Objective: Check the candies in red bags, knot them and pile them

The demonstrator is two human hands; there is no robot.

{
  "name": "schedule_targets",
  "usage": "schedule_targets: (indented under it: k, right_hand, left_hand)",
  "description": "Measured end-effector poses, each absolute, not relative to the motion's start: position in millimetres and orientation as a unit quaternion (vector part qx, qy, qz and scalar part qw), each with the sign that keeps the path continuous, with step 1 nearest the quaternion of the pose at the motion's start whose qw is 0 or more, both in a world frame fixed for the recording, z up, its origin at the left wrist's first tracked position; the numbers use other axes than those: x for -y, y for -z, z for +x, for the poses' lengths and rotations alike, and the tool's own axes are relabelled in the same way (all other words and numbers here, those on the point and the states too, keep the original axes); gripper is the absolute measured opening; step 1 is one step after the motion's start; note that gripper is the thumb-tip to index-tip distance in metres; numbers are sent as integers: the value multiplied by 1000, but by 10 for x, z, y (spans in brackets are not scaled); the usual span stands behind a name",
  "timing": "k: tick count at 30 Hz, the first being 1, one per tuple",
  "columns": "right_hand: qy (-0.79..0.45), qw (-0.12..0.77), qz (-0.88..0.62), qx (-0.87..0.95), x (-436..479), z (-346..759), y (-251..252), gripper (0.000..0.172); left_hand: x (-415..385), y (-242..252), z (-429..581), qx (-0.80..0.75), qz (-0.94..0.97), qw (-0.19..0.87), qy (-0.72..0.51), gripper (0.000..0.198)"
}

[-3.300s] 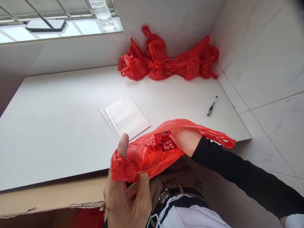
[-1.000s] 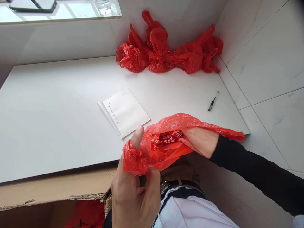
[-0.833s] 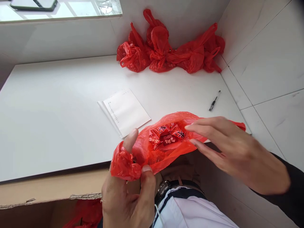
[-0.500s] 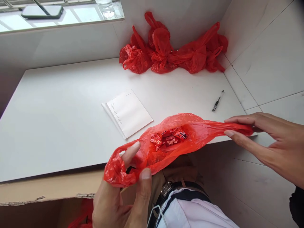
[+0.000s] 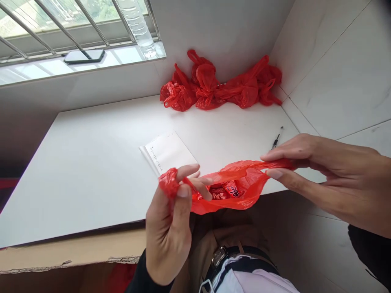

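A red plastic bag (image 5: pixel 244 171) is stretched between my two hands at the table's front edge, its mouth facing up. Inside it lie small red packets (image 5: pixel 222 191) with white and dark print. My left hand (image 5: pixel 171 228) grips one handle of the bag, the film bunched around its index finger and under the thumb. Two of its other fingers reach over the bag's opening. At the other end my right hand (image 5: pixel 320 175) pinches the second handle between thumb and fingers.
Several tied red bags (image 5: pixel 214 87) sit against the wall on the white table (image 5: pixel 97 162). A white notepad (image 5: pixel 169 150) and a pen (image 5: pixel 277 137) lie nearer. A phone (image 5: pixel 84 56) and a bottle (image 5: pixel 139 28) are on the windowsill. Below the front edge is a cardboard box (image 5: pixel 91 250).
My hands have come closer together, and the bag is narrower. The left hand has twisted its handle around a finger. The view has tilted up, showing more of the window.
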State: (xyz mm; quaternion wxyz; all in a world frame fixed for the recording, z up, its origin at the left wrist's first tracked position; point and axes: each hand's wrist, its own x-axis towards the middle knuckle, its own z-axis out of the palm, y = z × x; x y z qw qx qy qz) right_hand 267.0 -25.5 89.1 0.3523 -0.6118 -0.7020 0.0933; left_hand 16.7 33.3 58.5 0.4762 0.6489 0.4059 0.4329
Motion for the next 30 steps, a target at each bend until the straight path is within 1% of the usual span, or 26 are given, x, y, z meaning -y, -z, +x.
schedule_targets:
  k: [2, 3, 5, 6, 7, 8, 9, 10, 12, 14, 15, 16, 18, 19, 21, 22, 25, 26, 28, 30]
  right_hand:
    - [-136, 362, -584, 713, 151, 2591, -936, 15]
    - [-159, 364, -570, 719, 110, 2553, -950, 14]
    - [-190, 366, -540, 734, 50, 2486, -962, 14]
    - [-192, 369, -527, 741, 25, 2465, -962, 16]
    - [-186, 371, -519, 747, -1, 2455, -957, 17]
    - [-177, 370, -514, 753, -30, 2458, -946, 19]
    - [-169, 369, -510, 758, -63, 2471, -929, 21]
    - [-169, 368, -504, 763, -100, 2491, -904, 23]
    - [-192, 361, -486, 773, -176, 2530, -838, 27]
    - [-217, 360, -475, 773, -233, 2533, -773, 29]
    - [-220, 364, -480, 767, -246, 2515, -751, 28]
    - [-219, 372, -490, 757, -247, 2486, -741, 25]
    - [-220, 398, -507, 732, -216, 2406, -758, 19]
    - [-227, 410, -506, 724, -191, 2367, -781, 18]
    - [-241, 428, -485, 723, -147, 2312, -831, 17]
    - [-240, 431, -474, 729, -137, 2304, -849, 19]
    - [-214, 410, -473, 750, -175, 2348, -833, 30]
    - [-221, 397, -479, 751, -203, 2376, -807, 30]
    - [-270, 381, -484, 740, -260, 2430, -743, 20]
    - [-318, 391, -498, 706, -290, 2463, -685, 9]
  left_hand:
    - [-438, -607, 279, -383, 672, 507, -380, 26]
    - [-477, -626, 340, -375, 695, 508, -344, 30]
    - [-533, -667, 450, -342, 735, 519, -270, 45]
    - [-554, -683, 492, -321, 749, 527, -241, 44]
    - [-574, -693, 520, -302, 759, 534, -220, 36]
    - [-593, -697, 535, -290, 766, 535, -208, 23]
    - [-614, -695, 539, -283, 774, 529, -202, 11]
    - [-634, -691, 534, -282, 782, 519, -201, 11]
    - [-669, -682, 513, -285, 792, 502, -200, 20]
    - [-690, -682, 503, -286, 798, 496, -186, 16]
    - [-693, -684, 507, -288, 801, 495, -173, 12]
    - [-693, -685, 516, -291, 803, 494, -162, 15]
    - [-689, -673, 547, -297, 805, 492, -147, 26]
    - [-687, -659, 563, -298, 805, 491, -147, 25]
    - [-689, -617, 583, -296, 807, 486, -161, 12]
    - [-691, -596, 584, -293, 808, 483, -169, 10]
    - [-702, -567, 552, -283, 806, 493, -166, 12]
    - [-706, -573, 534, -279, 804, 501, -157, 14]
    - [-715, -595, 499, -271, 793, 528, -138, 21]
    - [-735, -603, 470, -273, 758, 577, -129, 27]
